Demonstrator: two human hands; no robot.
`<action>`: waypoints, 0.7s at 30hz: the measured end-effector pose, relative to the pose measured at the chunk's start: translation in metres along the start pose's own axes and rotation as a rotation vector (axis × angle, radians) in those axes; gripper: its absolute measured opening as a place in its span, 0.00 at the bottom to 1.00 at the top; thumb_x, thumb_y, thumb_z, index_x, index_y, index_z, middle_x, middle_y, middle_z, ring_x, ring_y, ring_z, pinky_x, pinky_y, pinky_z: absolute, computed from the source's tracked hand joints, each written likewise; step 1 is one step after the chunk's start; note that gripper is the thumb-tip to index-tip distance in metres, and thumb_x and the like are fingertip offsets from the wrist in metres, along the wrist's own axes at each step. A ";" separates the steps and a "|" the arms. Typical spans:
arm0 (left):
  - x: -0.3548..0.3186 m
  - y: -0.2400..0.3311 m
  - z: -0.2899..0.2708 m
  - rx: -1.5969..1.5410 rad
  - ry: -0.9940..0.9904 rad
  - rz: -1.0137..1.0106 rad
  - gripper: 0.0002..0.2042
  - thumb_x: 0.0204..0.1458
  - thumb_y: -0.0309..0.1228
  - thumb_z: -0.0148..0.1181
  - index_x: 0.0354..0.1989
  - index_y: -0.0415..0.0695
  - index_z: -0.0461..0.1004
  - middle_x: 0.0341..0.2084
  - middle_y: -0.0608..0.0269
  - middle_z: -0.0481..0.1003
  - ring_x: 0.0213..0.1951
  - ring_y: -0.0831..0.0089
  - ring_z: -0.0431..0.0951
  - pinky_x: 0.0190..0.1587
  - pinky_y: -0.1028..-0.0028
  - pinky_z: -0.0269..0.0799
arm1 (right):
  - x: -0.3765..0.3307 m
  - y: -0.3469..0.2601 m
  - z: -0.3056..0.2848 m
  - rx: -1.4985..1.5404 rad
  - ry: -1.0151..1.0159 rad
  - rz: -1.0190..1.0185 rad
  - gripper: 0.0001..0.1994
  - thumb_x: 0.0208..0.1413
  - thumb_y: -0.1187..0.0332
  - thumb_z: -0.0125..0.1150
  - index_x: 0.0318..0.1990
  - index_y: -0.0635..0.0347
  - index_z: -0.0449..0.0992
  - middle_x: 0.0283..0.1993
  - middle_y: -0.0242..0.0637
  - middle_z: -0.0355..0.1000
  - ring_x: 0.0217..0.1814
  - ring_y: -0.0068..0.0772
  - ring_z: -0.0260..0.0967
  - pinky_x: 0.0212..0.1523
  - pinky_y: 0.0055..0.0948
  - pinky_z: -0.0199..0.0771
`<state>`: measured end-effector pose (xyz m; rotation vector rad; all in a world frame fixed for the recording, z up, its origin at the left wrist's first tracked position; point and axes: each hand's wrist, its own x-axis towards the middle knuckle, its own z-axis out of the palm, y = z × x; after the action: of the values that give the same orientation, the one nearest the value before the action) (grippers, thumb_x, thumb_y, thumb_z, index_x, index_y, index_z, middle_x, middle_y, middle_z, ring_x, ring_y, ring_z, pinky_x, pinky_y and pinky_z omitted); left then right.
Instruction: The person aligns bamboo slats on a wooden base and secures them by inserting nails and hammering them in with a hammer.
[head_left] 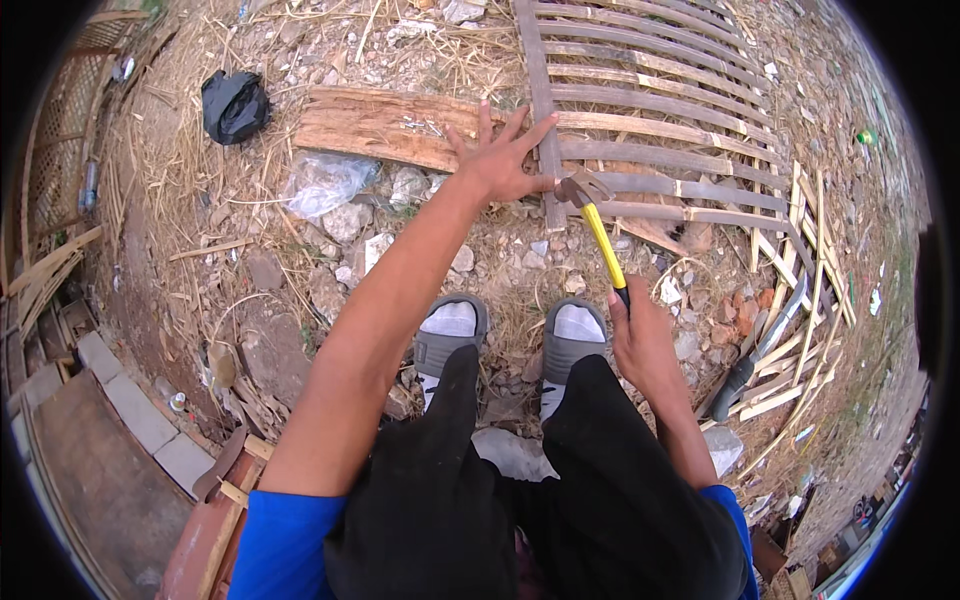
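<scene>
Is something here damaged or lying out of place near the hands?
Yes. The wooden plank beside the left hand is split and ragged along its edge. Loose slats lie scattered at angles to the right of the slatted panel. The right hand grips a hammer.

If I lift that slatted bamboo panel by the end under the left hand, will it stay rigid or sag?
The panel would probably flex: its slats look thin and long, tied by only a few cross strips. Likely light for its size, since gaps show between slats. The left hand presses one cross strip while the right hand holds the hammer, so joints may be loose.
</scene>
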<state>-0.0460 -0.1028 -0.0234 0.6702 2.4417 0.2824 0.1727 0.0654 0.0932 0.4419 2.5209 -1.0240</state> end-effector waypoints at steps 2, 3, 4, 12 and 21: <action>-0.002 -0.003 0.009 0.020 0.129 0.047 0.48 0.42 0.73 0.54 0.72 0.81 0.41 0.75 0.67 0.39 0.73 0.43 0.26 0.61 0.21 0.20 | -0.003 0.005 0.008 0.039 0.001 0.013 0.11 0.66 0.66 0.50 0.48 0.63 0.62 0.24 0.61 0.69 0.30 0.70 0.68 0.28 0.57 0.61; 0.000 -0.005 0.011 0.022 0.130 0.046 0.48 0.42 0.73 0.54 0.72 0.81 0.41 0.75 0.67 0.39 0.73 0.43 0.26 0.61 0.21 0.20 | -0.004 0.007 0.010 0.075 0.003 0.029 0.11 0.66 0.66 0.50 0.49 0.63 0.62 0.25 0.61 0.69 0.30 0.70 0.68 0.29 0.57 0.61; -0.002 -0.006 0.012 0.016 0.165 0.058 0.47 0.41 0.73 0.54 0.72 0.80 0.42 0.75 0.67 0.40 0.73 0.42 0.27 0.60 0.21 0.20 | -0.005 0.006 0.010 0.079 0.000 0.028 0.11 0.66 0.66 0.50 0.49 0.63 0.62 0.25 0.61 0.69 0.30 0.70 0.68 0.29 0.57 0.61; -0.004 -0.005 0.013 -0.029 0.213 0.088 0.47 0.40 0.72 0.57 0.71 0.79 0.48 0.75 0.68 0.42 0.73 0.39 0.28 0.60 0.20 0.20 | -0.007 -0.002 0.008 0.144 0.043 0.019 0.11 0.66 0.66 0.50 0.49 0.63 0.63 0.26 0.62 0.70 0.32 0.71 0.68 0.30 0.57 0.63; -0.008 -0.004 0.009 -0.041 0.209 0.081 0.47 0.39 0.70 0.60 0.71 0.79 0.49 0.75 0.66 0.43 0.73 0.41 0.29 0.61 0.22 0.20 | -0.007 0.010 0.015 0.149 0.003 0.029 0.11 0.66 0.66 0.49 0.49 0.63 0.64 0.26 0.62 0.69 0.31 0.71 0.68 0.30 0.57 0.62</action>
<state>-0.0365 -0.1099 -0.0276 0.7556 2.6021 0.4539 0.1865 0.0600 0.0807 0.5211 2.4434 -1.2053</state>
